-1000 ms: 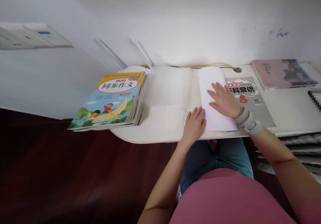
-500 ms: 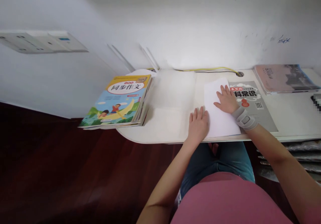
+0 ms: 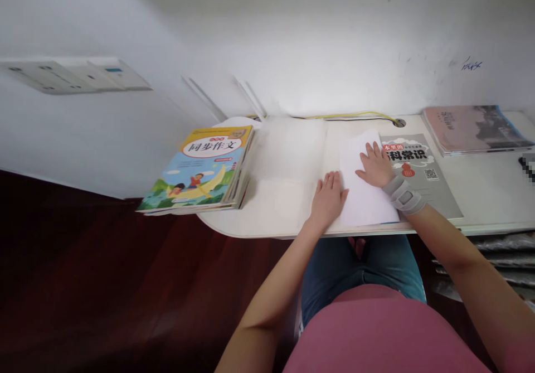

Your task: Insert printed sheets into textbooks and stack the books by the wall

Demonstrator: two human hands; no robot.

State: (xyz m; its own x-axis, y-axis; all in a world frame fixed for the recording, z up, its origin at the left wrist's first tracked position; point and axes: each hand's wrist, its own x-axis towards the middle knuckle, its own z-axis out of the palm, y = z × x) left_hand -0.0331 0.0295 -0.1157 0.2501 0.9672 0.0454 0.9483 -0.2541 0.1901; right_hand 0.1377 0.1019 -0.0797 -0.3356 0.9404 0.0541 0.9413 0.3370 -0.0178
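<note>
A white sheet of paper [image 3: 363,203] lies on the desk, overlapping the left part of a grey book [image 3: 434,189] with large black characters and a QR code. A thin blue line shows at the sheet's bottom edge; what lies under it is hidden. My right hand [image 3: 375,165], with a grey band at the wrist, rests flat on the sheet, fingers spread. Just left of the sheet, my left hand [image 3: 329,199] lies flat, its fingers stretched out and its thumb close to the sheet's edge. A translucent plastic sheet [image 3: 286,150] spreads to the left of that hand.
Stacked books [image 3: 196,166] stand at the desk's left end, slightly over its edge. More books [image 3: 472,127] lie at the back right. A yellow cable [image 3: 355,114] and a black one run along the wall to a hole [image 3: 399,122]. The white desk [image 3: 251,222] has a rounded left corner.
My left hand has slid slightly left and away from me, off the white sheet's edge. My right hand stays flat on the sheet, nearly unmoved.
</note>
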